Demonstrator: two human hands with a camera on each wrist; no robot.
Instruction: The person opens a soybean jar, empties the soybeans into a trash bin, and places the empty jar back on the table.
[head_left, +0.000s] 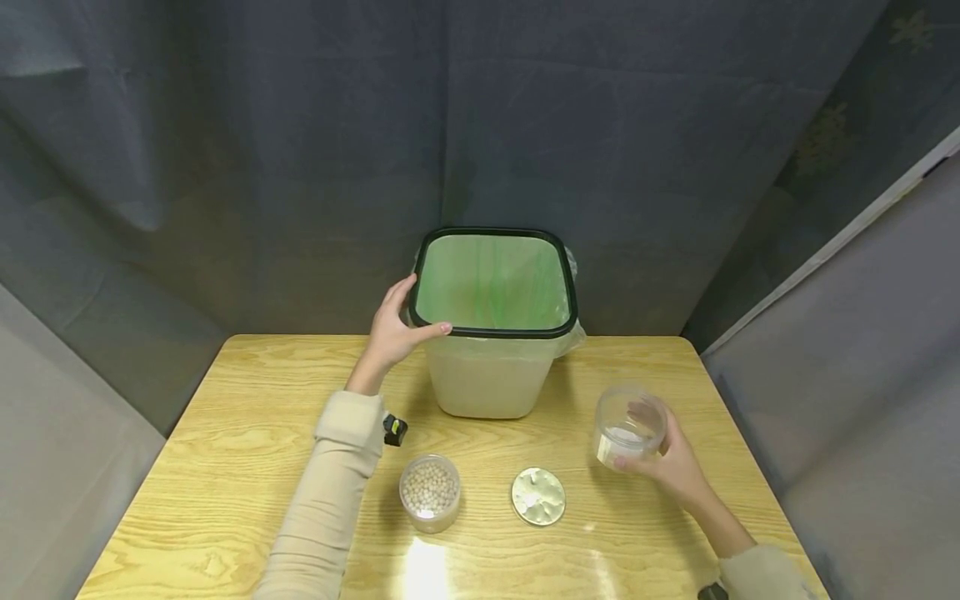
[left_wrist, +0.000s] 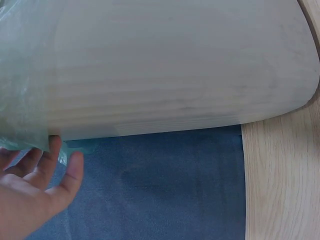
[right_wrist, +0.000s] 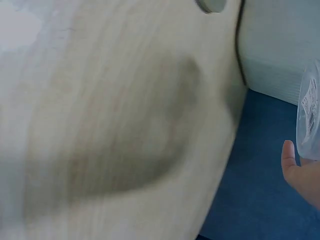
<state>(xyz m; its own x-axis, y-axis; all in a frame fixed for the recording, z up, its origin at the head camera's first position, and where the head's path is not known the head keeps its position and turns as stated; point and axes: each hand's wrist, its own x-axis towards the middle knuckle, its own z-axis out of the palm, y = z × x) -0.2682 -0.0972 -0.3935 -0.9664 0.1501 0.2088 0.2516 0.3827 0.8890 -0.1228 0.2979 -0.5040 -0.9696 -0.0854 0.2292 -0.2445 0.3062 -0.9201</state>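
A trash bin (head_left: 483, 379) with a pale green bag (head_left: 495, 283) under its black rim (head_left: 495, 333) stands at the table's back. My left hand (head_left: 393, 333) holds the bin at its front left corner, thumb along the rim and fingers on the left side. The left wrist view shows those fingers (left_wrist: 47, 165) against the bag's hanging edge. At the right, my right hand (head_left: 667, 462) grips a clear plastic jar (head_left: 626, 417), its mouth tipped a little. A barcode label shows on the jar (right_wrist: 309, 110) in the right wrist view.
A clear tub of small cream beads (head_left: 429, 492) stands at the front, right of my left forearm. Between it and the right hand lies a round gold foil lid (head_left: 538, 497). Dark curtains (head_left: 337, 167) hang behind the wooden table (head_left: 262, 417), with grey panels at both sides.
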